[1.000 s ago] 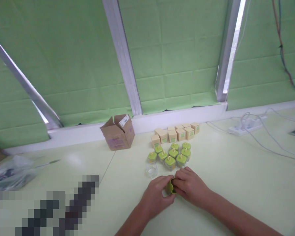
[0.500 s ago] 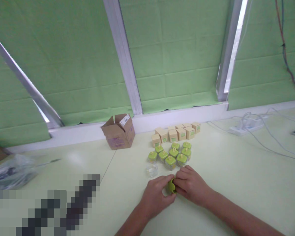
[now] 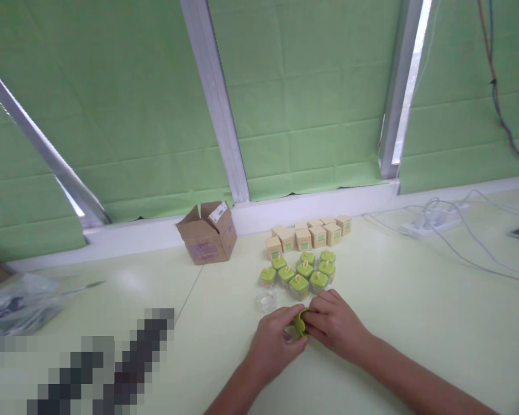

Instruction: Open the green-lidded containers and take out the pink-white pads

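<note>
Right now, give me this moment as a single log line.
Left hand: holding green piece | Right hand: touching it | Beyond hands: green-lidded containers, clear container, small boxes | Farther left: open cardboard box

Pale, even light, slightly hazy. Bright slivers beside the blinds point(image 3: 307, 98); soft glare on the worktop point(image 3: 132, 279), left. Shadows faint. Fine detail smeared. Lower-left patch pixelated; top-right corner darkened.
</note>
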Available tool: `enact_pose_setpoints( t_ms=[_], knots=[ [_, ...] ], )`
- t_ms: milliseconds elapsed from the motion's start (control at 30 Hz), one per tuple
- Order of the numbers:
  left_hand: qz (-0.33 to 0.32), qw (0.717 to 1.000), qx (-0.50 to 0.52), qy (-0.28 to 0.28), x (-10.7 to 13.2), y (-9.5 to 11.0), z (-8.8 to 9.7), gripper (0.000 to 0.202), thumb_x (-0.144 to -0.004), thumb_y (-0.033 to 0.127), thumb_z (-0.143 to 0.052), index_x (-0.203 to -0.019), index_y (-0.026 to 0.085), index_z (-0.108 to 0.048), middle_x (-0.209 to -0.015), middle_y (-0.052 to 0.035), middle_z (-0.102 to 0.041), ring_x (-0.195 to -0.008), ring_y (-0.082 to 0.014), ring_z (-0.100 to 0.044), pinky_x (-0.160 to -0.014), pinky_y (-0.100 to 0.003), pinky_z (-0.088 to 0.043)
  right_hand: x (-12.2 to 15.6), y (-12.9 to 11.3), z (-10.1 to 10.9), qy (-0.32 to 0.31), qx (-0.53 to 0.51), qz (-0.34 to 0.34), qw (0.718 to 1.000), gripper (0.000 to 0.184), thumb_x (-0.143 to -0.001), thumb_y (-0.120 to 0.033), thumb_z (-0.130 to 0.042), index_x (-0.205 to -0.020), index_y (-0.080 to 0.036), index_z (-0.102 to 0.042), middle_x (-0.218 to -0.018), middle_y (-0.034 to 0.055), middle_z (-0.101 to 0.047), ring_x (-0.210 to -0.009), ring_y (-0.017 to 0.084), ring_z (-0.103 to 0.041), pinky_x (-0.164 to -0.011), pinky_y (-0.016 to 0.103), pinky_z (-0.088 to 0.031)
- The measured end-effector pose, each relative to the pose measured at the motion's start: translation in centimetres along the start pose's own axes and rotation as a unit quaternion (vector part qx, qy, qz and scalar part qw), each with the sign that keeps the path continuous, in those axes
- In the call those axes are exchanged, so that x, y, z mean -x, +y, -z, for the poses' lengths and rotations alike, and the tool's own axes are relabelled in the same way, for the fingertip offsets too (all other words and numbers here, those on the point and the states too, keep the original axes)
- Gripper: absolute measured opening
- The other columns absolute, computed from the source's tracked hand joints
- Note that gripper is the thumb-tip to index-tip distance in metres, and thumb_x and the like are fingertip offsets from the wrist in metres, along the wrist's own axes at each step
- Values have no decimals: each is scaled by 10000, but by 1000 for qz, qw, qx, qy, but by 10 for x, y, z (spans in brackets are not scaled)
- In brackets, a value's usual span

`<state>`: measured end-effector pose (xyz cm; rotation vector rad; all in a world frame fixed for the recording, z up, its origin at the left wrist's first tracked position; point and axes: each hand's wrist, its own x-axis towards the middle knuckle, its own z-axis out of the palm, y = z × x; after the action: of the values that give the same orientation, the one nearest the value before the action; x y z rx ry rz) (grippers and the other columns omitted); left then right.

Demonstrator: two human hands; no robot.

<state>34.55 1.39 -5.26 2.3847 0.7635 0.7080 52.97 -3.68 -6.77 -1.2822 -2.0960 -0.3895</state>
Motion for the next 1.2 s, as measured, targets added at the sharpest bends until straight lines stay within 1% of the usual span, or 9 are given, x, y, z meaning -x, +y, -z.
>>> enact_pose_setpoints(
  t_ms=[267, 333, 433, 567, 633, 733, 867, 1067, 1200],
  knots=[
    [-11, 1000, 11, 10, 1, -1, -1, 562, -649, 94, -673, -1193, 230, -643, -1018, -21, -715, -832, -161, -665, -643, -208, -570, -3, -2, 3, -25, -18, -15, 999, 107, -793, -202, -732, -737, -208, -641, -690, -5, -560, -735, 177, -460, -669, 316, -293],
    [-15, 1000, 15, 14, 1, -1, -2, 568, -644, 80, -670, -1194, 220, -643, -1020, -26, -713, -839, -162, -665, -658, -214, -573, -3, -3, 4, -15, -9, -6, 1000, 106, -788, -207, -739, -752, -206, -639, -694, -4, -562, -731, 180, -457, -661, 318, -289],
    [-15, 999, 25, 20, -1, -1, -2, 550, -654, 71, -665, -1185, 214, -649, -1043, -33, -707, -859, -162, -667, -666, -211, -580, -2, -3, 3, 21, 25, 15, 999, 113, -824, -224, -707, -747, -199, -627, -694, 5, -558, -722, 186, -450, -660, 327, -284],
    [-5, 999, 39, 21, -2, 0, -2, 482, -693, 79, -650, -1155, 217, -661, -1067, -39, -703, -875, -161, -669, -620, -188, -584, -1, -4, -1, 46, 64, 46, 996, 158, -876, -198, -634, -721, -186, -602, -692, 13, -551, -700, 184, -444, -662, 335, -278],
    [-1, 999, 44, 13, -2, 0, -1, 551, -670, 74, -674, -1200, 218, -629, -1139, -49, -678, -906, -168, -664, -619, -188, -591, -1, -4, -1, 49, 62, 42, 996, 143, -885, -192, -617, -742, -187, -611, -695, 14, -555, -699, 184, -447, -661, 334, -278],
    [7, 999, 42, -4, -1, -1, -1, 652, -647, 35, -670, -1261, 231, -579, -1212, -54, -640, -952, -175, -652, -646, -198, -595, -3, -3, 0, 48, 40, 27, 998, 106, -889, -210, -615, -787, -192, -633, -709, 15, -568, -705, 185, -454, -660, 332, -282],
    [12, 999, 30, -6, -2, -4, 0, 604, -685, 3, -617, -1235, 250, -601, -1175, -41, -661, -980, -181, -641, -678, -213, -589, -4, -2, 1, 34, 28, 18, 999, 107, -880, -261, -650, -788, -208, -639, -718, 10, -576, -714, 187, -460, -663, 332, -281],
    [-2, 999, 36, 1, -1, -5, -1, 581, -679, 29, -687, -1217, 238, -616, -1199, -31, -659, -1020, -186, -630, -776, -252, -588, -3, -1, 1, 40, 46, 24, 998, 130, -879, -233, -646, -754, -204, -630, -694, 6, -567, -700, 182, -452, -655, 335, -275],
    [-13, 999, 47, 6, 0, -5, -2, 582, -688, 16, -679, -1227, 225, -615, -1167, -25, -680, -967, -162, -652, -756, -232, -593, -1, -2, 0, 37, 69, 46, 996, 133, -895, -215, -614, -764, -196, -628, -684, 10, -559, -690, 184, -440, -649, 341, -272]
  ],
)
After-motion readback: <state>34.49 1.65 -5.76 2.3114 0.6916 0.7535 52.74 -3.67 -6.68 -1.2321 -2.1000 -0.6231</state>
